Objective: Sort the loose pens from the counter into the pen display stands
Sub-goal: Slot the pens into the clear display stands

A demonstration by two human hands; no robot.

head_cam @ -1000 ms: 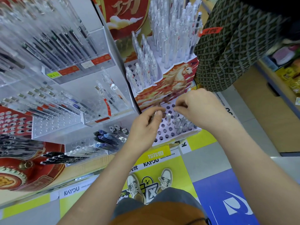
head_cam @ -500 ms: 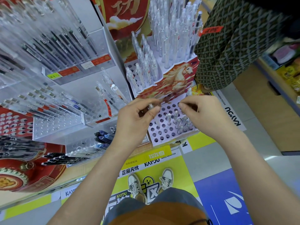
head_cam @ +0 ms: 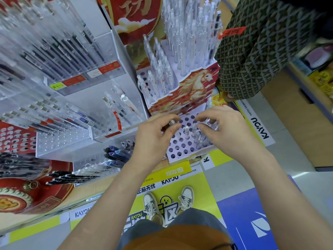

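— What's different from a second ago?

— Back then the fingertips nearly met over the white holed front tier [head_cam: 180,150] of the red-and-gold horse-printed cardboard stand [head_cam: 189,91]. Now a gap shows between them. The left hand [head_cam: 153,136] pinches the top of a slim clear plastic pen [head_cam: 172,122] between thumb and forefinger, over the tier's back-left holes.

— So that pen is going in?

— I'd judge so. It looks near upright, about to seat near the few clear standing pens [head_cam: 194,129].

— And the right hand [head_cam: 227,130]?

— Palm down over the tier's right side, fingers curled, thumb close to forefinger. Whether it grips anything I cannot tell.

— Much left to do?

— Probably. Dark blue capped pens [head_cam: 117,153] lie loose on the worktop to the left, and most holes stand empty.
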